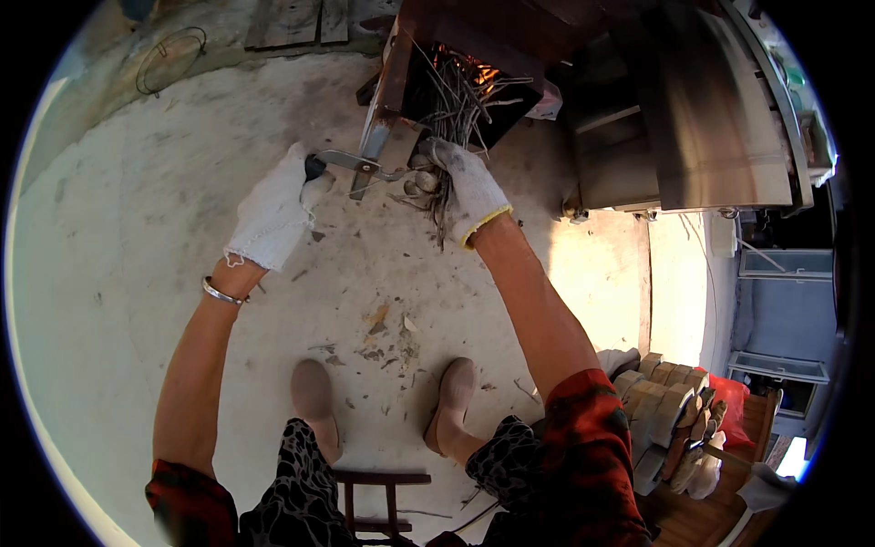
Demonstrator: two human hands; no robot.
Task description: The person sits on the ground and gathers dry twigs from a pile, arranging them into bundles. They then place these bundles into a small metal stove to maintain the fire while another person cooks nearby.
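My left hand [277, 205], in a white knit glove, grips the black handle of a metal hand tool [348, 161]. A bolt joins its flat metal arm to a curved, hooked end beside the twigs. My right hand [468, 178], in a soiled white glove with a yellow cuff edge, is closed around a bundle of dry twigs [454, 113]. The bundle's far end reaches into the opening of a rusty metal stove [393, 85], where flames [485, 74] burn. Several rounded greyish pieces [425, 181], hard to identify, show beside the lower twig ends.
A wooden cabinet [718, 137] on casters stands right of the stove. Stacked blocks [656, 403] and a red plastic bag [730, 410] are at lower right. A wooden stool [383, 478] is by my legs. Planks [287, 24] and a wire ring [171, 61] lie at the back.
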